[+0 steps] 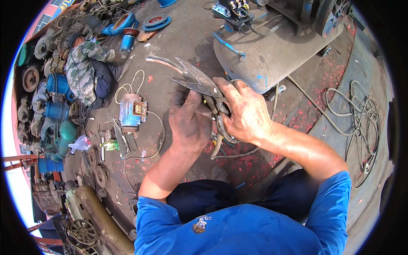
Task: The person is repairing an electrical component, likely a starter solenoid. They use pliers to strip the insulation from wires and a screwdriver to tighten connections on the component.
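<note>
Large metal shears (193, 77) with long grey blades point up and left, blades slightly apart. My right hand (243, 111) grips the handles just below the pivot. My left hand (190, 121) is closed against the underside of the shears near the pivot, thumb up along the lower blade; what it pinches is hidden. A thin curved strip (162, 62) lies beyond the blade tips on the floor. A loop of cable (225, 134) hangs under both hands.
A grey compressor tank (272, 55) stands just beyond my right hand. A small blue electric motor (131, 111) sits on the oily floor to the left. Blue pumps and pulleys (51, 106) pile along the left wall. Hoses (357, 110) coil at right.
</note>
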